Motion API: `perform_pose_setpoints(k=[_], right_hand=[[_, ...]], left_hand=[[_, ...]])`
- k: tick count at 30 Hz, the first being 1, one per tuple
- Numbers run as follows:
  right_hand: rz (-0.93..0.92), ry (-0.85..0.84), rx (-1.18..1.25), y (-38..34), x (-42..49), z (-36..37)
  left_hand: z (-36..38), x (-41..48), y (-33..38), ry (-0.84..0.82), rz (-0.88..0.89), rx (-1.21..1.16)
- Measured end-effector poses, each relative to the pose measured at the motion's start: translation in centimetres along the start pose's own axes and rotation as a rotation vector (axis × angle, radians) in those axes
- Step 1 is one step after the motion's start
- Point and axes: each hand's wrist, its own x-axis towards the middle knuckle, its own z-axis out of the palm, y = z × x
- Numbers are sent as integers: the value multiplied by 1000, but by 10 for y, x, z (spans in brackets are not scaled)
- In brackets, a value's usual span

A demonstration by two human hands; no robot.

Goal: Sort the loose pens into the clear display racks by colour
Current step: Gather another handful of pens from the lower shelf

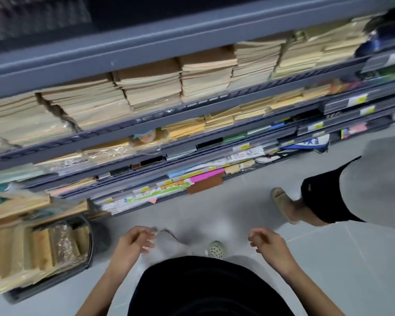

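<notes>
The left hand (132, 244) hangs low in front of the body with its fingers loosely curled and apart, gripping nothing that shows. The right hand (268, 246) is the same, fingers slack and holding nothing. Between them, lower down, a patterned shoe (216, 249) stands on the pale tiled floor (328, 258). Ahead rise grey shelves (146, 53) packed with stacks of tan paper (151, 87). At the right stands another person's leg (324, 197) in a sandal (283, 205). Where the pens and clear racks lie cannot be told from this blurred view.
</notes>
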Motion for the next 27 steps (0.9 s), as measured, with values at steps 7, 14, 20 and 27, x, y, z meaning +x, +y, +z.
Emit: perform_pose_setpoints(k=[7,14,20,27], right_hand=[[-266,100,45,-70,29,-69],[-656,299,-81,-201,52,-135],[-979,464,-130,-282,75,-165],[-1023,509,-386,-327,115,-209]], left_hand=[[33,-15,107,-41,212,94],[39,-14,244,-15,605,233],[56,-27,361,52,946,169],[84,24,480,209,1089,290]])
